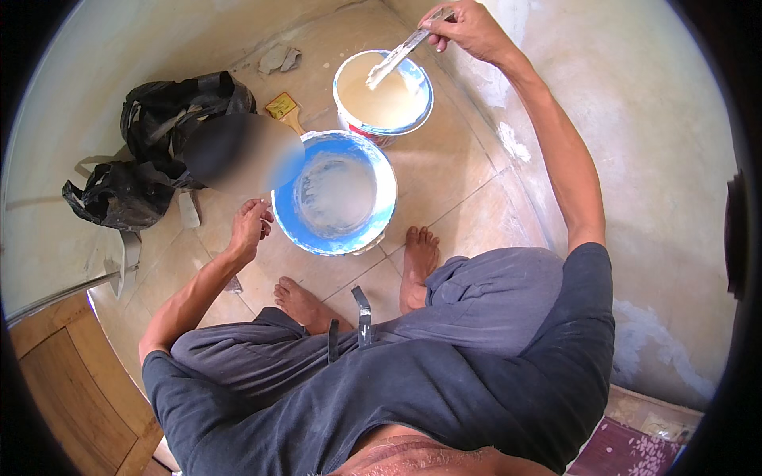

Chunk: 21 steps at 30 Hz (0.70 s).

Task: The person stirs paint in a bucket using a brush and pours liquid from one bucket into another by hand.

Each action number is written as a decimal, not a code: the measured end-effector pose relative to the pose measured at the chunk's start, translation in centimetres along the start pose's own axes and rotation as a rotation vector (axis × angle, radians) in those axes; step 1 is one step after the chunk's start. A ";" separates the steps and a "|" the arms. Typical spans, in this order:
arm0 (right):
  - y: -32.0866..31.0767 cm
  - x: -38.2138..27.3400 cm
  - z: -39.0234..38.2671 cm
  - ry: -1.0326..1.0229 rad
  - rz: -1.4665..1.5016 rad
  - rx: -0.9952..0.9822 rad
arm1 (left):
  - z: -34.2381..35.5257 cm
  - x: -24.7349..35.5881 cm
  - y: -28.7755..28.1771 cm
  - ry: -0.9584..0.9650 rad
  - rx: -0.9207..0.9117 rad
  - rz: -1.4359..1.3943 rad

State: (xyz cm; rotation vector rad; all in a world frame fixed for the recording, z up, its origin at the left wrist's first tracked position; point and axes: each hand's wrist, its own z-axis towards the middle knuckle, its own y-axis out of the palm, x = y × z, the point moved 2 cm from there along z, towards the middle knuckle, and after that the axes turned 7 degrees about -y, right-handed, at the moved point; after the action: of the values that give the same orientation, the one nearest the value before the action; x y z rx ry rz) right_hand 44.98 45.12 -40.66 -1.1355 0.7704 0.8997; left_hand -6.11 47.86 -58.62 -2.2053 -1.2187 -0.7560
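Observation:
My right hand (468, 33) grips the upper end of a flat stick (401, 52) smeared with white paint. The stick slants down over a white bucket (429, 103) of creamy off-white paint, its tip above or just at the surface; I cannot tell which. Closer to me stands a blue bucket (286, 202) with a whitish, milky coating or liquid in its bottom. Beside that bucket's left rim is my left hand (252, 226), fingers loosely bent and apart, with nothing seen in them. Whether its fingertips touch the rim is unclear.
A paintbrush (292, 120) with a yellow label lies behind the blue bucket. Black plastic bags (131, 190) are at the left, partly behind a blurred patch. Broken flakes (279, 59) lie farther back. A patched wall (635, 198) rises at right, a wooden door (79, 381) at lower left.

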 end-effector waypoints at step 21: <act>8.9 0.7 -0.6 -0.241 -0.979 -0.674 | 0.4 -0.5 -0.3 -0.020 0.025 0.063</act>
State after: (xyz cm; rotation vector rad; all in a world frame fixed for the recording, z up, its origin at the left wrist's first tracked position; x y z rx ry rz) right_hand 37.33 46.19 -45.09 -1.7097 -0.3563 0.4176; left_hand -6.47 47.93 -59.22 -2.2255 -1.1563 -0.6916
